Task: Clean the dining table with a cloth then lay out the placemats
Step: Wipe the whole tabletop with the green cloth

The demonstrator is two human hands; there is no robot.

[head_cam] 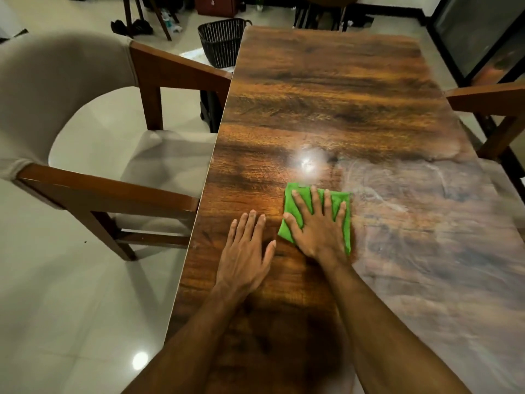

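**Smears and fingerprints are the worry on this wipe-down**

So the green cloth point(345, 234) sits folded on the wooden surface point(326, 81). The right hand point(318, 226) lies flat on top of it with fingers spread, pressing down and not curled around anything. The left hand point(244, 251) is just left of the cloth, palm down on bare wood, fingers straight, holding nothing.

What I reckon could go sideways:

- With no real grip on the cloth, a fast push could let it slip out from under the palm or bunch up.
- Right of the cloth there's a hazy patch of swirly streaks point(397, 200). If that dries as is, it'll probably show.
- That bare left palm is likely leaving prints.
- Everything beyond the cloth looks unwiped, easy to skip.

No placemats in view. Laying them on a damp surface could trap moisture.
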